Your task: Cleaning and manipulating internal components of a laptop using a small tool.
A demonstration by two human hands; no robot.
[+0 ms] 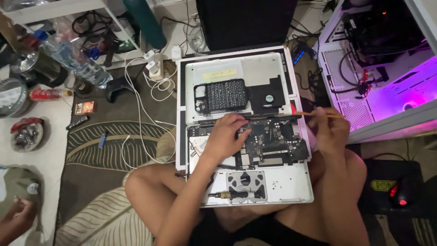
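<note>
On the lap of a person seated cross-legged, an opened laptop point(273, 182) shows its dark circuit board point(273, 139). Left hand point(226, 135) presses curled, ungripping fingers point(241, 122) on the board's edge; right hand point(332, 130) pinches a thin orange stick point(318, 114) beside it. Steadying the board while prying gently seems wise. A black bit case point(221, 94), full of rowed bits, rests on the removed cover point(255, 68). Another person's hand point(16, 218) is at far left.
</note>
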